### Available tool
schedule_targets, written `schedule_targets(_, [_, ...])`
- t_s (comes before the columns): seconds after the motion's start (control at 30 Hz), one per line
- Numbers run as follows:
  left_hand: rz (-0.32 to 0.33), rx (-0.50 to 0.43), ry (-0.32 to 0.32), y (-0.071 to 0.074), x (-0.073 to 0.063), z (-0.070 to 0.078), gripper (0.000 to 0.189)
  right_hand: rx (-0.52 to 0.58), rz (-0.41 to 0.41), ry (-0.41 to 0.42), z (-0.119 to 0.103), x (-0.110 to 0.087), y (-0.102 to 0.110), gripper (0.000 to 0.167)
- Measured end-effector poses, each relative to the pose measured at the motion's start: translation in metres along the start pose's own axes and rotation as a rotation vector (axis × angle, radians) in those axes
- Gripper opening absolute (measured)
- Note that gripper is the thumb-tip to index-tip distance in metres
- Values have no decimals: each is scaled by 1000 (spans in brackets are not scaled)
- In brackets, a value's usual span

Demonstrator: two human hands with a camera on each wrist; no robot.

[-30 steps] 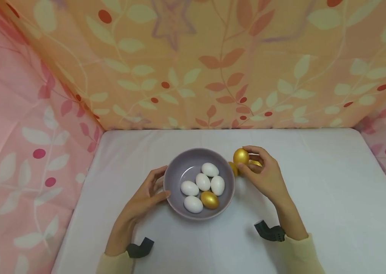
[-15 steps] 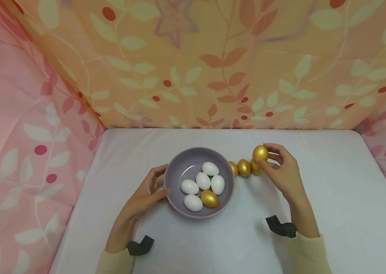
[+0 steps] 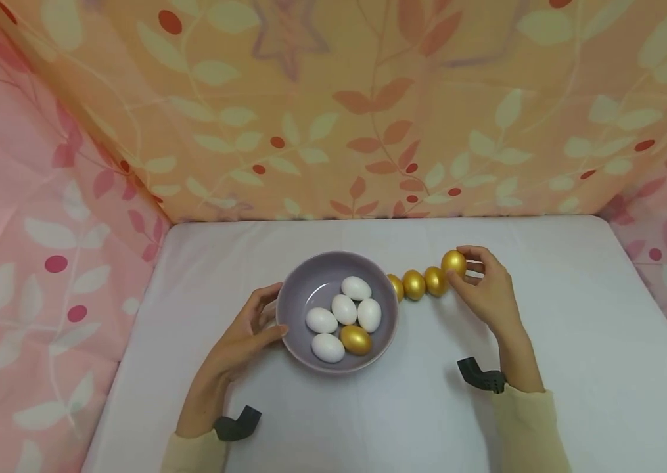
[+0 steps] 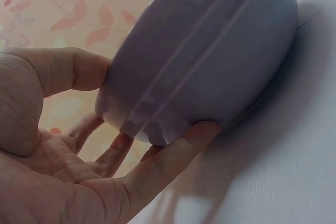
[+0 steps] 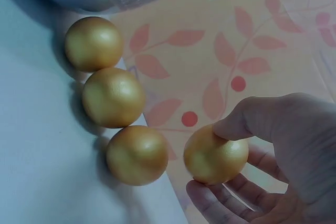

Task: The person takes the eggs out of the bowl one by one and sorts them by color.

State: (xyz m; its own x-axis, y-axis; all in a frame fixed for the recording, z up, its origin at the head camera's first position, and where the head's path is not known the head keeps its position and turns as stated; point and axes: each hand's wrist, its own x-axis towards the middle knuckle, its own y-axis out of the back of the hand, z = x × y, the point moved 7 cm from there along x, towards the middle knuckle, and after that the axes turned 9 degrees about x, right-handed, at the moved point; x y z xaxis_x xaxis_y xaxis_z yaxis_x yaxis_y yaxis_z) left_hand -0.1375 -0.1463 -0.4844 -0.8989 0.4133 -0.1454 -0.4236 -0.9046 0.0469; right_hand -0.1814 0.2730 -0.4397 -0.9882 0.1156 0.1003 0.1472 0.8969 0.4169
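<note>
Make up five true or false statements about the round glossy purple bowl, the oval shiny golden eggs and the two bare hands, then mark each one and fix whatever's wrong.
1. The left hand grips the side of the round glossy purple bowl. True.
2. The bowl is empty. False: it holds five smooth oval white eggs and one shiny oval golden egg.
3. The right hand holds another golden egg. True.
4. Three golden eggs lie in a row on the flat white table surface. True.
5. The egg in the right hand is directly over the bowl. False: it is out to the bowl's right, near the far end of the row.
</note>
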Motion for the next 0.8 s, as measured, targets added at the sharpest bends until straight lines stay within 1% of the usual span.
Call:
schedule_targets(0.17, [-12,-7,-4,0,-1,0,79,-20,-12,-14,9,2,1,49])
schedule_targets(0.37, [-11,-9,0,0,0,1,78,-66,-24,-23,18,3,4,51])
schedule_targets(0.63, [-6,-2,1,0,1,4,77,-144,-76,-55,31,3,2,52])
schedule_targets(0.8, [-1,-9,3,0,-1,4,77,-181,-97,-72,34,3,0,51])
